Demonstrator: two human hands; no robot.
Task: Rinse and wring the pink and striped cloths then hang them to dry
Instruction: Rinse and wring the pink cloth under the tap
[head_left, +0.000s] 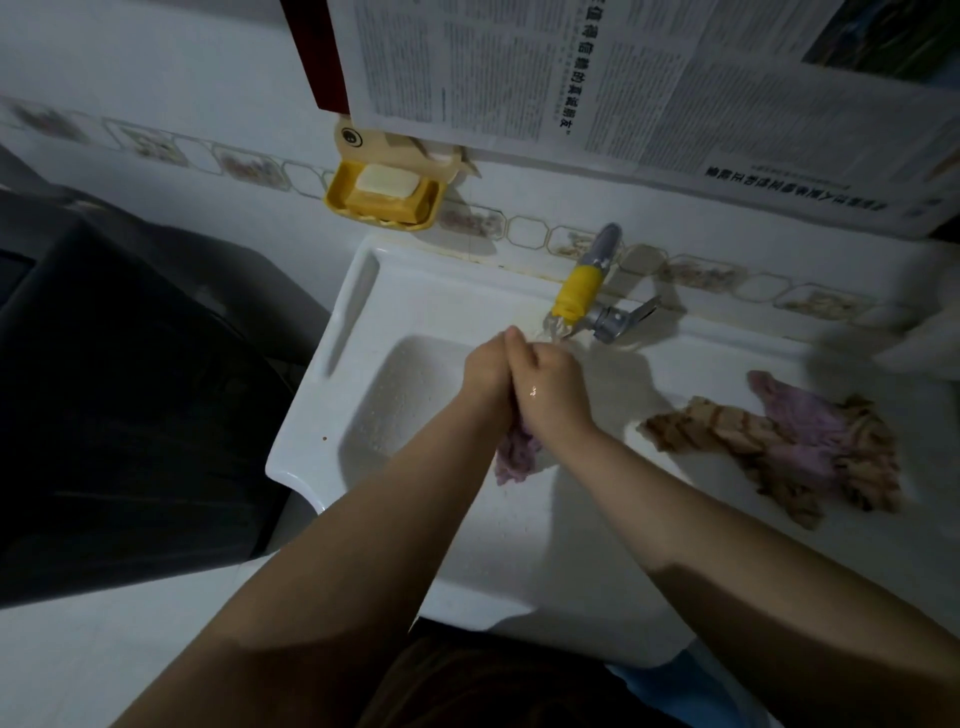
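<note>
Hands, left (485, 369) and right (550, 387), clench one pink terry cloth (514, 454) hanging toward the white sink's (332, 332) near edge.

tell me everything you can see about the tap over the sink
The tap comes out of the tiled wall at the back of the white sink. Its body looks like grey metal, with a yellow sleeve, seemingly plastic or rubber, fitted over the spout end and angled down toward the basin. A metal lever handle sticks out to its right. It is running: water pours from the yellow end, just beyond the fingertips of the two clasped hands. Nothing touches it.
</note>
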